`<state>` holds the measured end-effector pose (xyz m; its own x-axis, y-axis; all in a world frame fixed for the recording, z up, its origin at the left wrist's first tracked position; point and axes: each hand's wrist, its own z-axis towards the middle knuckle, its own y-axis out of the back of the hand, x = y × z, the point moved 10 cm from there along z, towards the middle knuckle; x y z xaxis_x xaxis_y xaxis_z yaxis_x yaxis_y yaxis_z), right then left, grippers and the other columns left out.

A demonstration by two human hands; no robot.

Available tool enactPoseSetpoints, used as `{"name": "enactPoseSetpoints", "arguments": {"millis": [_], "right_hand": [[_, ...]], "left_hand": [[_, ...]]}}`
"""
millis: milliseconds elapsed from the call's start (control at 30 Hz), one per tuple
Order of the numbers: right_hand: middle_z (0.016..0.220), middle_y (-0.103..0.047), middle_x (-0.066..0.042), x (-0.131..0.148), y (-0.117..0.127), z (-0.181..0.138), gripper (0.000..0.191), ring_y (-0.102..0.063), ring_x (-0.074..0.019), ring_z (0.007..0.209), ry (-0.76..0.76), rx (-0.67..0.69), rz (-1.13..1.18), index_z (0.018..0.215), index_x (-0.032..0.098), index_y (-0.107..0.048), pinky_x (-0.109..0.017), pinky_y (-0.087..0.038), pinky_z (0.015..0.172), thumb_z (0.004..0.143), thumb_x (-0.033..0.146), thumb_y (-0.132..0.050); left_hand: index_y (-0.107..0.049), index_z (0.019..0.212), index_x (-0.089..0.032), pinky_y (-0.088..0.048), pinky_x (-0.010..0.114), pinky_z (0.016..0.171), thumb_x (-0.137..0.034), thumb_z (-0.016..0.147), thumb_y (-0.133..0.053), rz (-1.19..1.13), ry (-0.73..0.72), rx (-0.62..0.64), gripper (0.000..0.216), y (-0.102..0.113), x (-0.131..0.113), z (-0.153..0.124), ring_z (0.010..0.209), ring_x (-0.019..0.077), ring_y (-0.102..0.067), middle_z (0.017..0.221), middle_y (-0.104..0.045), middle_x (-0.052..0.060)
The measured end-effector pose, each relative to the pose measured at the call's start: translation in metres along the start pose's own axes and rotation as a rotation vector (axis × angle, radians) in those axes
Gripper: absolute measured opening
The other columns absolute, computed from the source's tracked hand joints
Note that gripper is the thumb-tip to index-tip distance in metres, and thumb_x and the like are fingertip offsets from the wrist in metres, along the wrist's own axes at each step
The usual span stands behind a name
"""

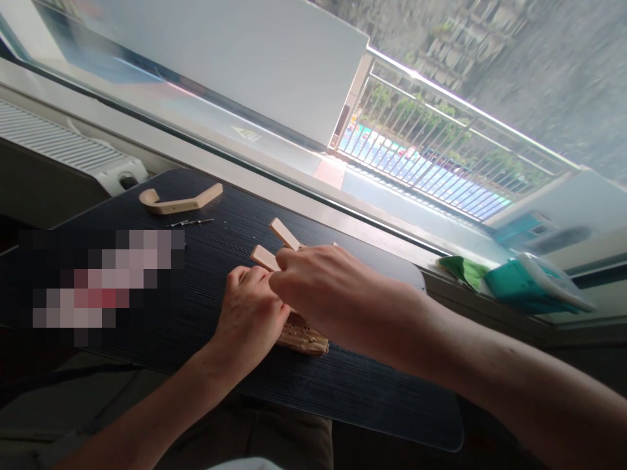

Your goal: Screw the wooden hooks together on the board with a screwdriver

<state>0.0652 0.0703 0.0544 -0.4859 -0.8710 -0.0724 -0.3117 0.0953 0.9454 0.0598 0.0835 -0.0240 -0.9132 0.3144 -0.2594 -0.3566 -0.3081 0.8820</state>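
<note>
My left hand [255, 307] is closed against a wooden assembly on the dark table. My right hand [321, 277] makes a fist just above and beside it, and what its fingers hold is hidden. Two flat pale wooden bars [265, 257] stick out beyond my knuckles. Below the hands shows a rough brown wooden piece [304, 339] with small dark holes, its upper part covered by my fingers. Farther left on the table lies a curved pale wooden hook [179, 205]. Several thin metal screws [191, 222] lie near it.
The dark table [392, 385] stands against a window sill. A white radiator [73, 143] is at the left. A teal container [529, 284] and a green cloth [463, 271] sit on the sill at right. Something pixelated covers the table's left side.
</note>
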Motion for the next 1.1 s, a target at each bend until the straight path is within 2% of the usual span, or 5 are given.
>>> {"name": "enactPoseSetpoints", "arguments": {"millis": [133, 500, 733, 900, 1100], "right_hand": [[0.081, -0.064, -0.006, -0.012, -0.015, 0.005, 0.015, -0.057, -0.0167, 0.070, -0.081, 0.112, 0.045, 0.076, 0.012, -0.064, -0.029, -0.029, 0.054, 0.084, 0.004, -0.054], [0.079, -0.065, -0.004, -0.015, 0.002, 0.001, 0.018, -0.053, -0.0126, 0.060, -0.056, -0.008, -0.029, 0.081, 0.014, -0.064, -0.028, -0.024, 0.049, 0.085, 0.004, -0.051], [0.083, -0.065, -0.007, -0.008, -0.012, 0.007, 0.015, -0.055, -0.0147, 0.066, -0.065, 0.133, 0.000, 0.076, 0.011, -0.065, -0.028, -0.029, 0.054, 0.082, 0.001, -0.056], [0.080, -0.066, -0.006, -0.023, -0.010, 0.010, 0.019, -0.058, -0.0153, 0.072, -0.079, 0.003, 0.065, 0.084, 0.012, -0.067, -0.028, -0.029, 0.056, 0.088, 0.007, -0.049], [0.076, -0.065, -0.004, -0.035, -0.009, 0.003, 0.013, -0.058, -0.0169, 0.067, -0.207, 0.093, 0.029, 0.090, 0.016, -0.067, -0.028, -0.026, 0.051, 0.087, 0.015, -0.055]], "left_hand": [[-0.064, 0.075, -0.017, -0.039, 0.045, 0.084, -0.012, 0.077, -0.054, 0.023, -0.005, -0.031, 0.012, 0.003, -0.002, 0.001, 0.088, 0.0278, -0.059, 0.078, -0.068, 0.008], [-0.062, 0.070, -0.019, -0.040, 0.045, 0.083, -0.012, 0.079, -0.052, 0.011, -0.020, -0.054, 0.015, 0.007, -0.004, 0.000, 0.085, 0.0268, -0.059, 0.075, -0.066, 0.006], [-0.063, 0.072, -0.018, -0.038, 0.046, 0.086, -0.011, 0.076, -0.054, 0.009, -0.002, -0.027, 0.012, 0.001, 0.000, -0.001, 0.089, 0.0286, -0.059, 0.074, -0.067, 0.007], [-0.063, 0.072, -0.019, -0.039, 0.044, 0.083, -0.014, 0.080, -0.053, 0.032, -0.014, -0.038, 0.014, 0.005, -0.003, 0.000, 0.086, 0.0265, -0.059, 0.076, -0.066, 0.006], [-0.062, 0.071, -0.019, -0.039, 0.045, 0.083, -0.015, 0.079, -0.055, 0.032, -0.017, -0.021, 0.012, 0.004, -0.004, 0.000, 0.086, 0.0266, -0.058, 0.076, -0.065, 0.004]]}}
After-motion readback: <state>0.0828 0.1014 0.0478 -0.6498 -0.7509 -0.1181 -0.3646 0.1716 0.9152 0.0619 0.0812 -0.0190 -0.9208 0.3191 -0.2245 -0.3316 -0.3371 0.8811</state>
